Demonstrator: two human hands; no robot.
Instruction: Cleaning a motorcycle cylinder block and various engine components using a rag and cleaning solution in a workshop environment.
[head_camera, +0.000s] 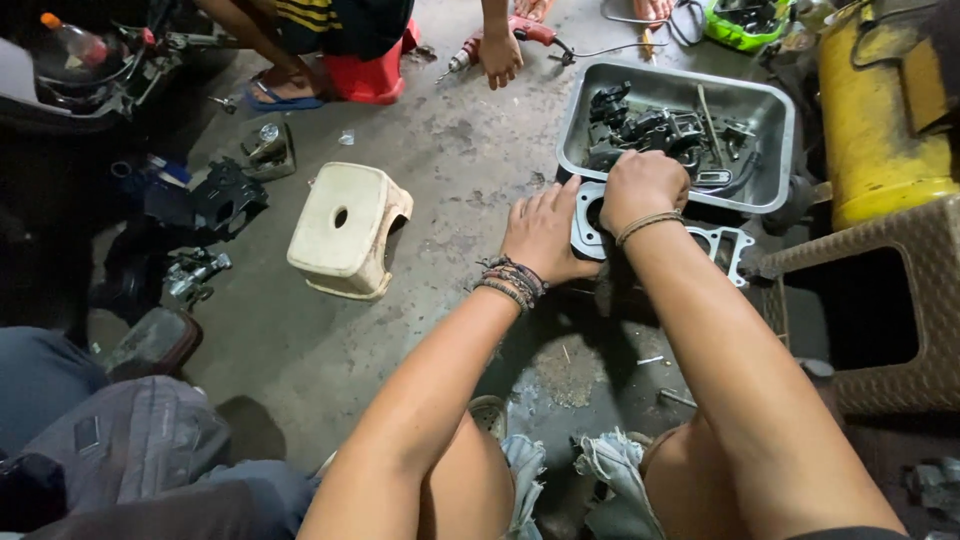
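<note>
My left hand (545, 235) lies flat on a grey metal gasket (583, 232) that sits on a dark engine block on the concrete floor. My right hand (642, 188) is closed in a fist over the same block, its fingers curled down on the gasket's far edge; what it grips is hidden under the knuckles. A second gasket-shaped plate (730, 248) shows just right of my right forearm. Right behind the hands stands a metal tray (775, 140) filled with black engine parts.
A cream plastic stool (345, 225) stands left of my hands. Another person sits at the top, one hand (500, 55) near a red power drill (520, 32). A yellow tank (880, 120) and woven brown stool (890, 300) are at right. Dark parts lie at left.
</note>
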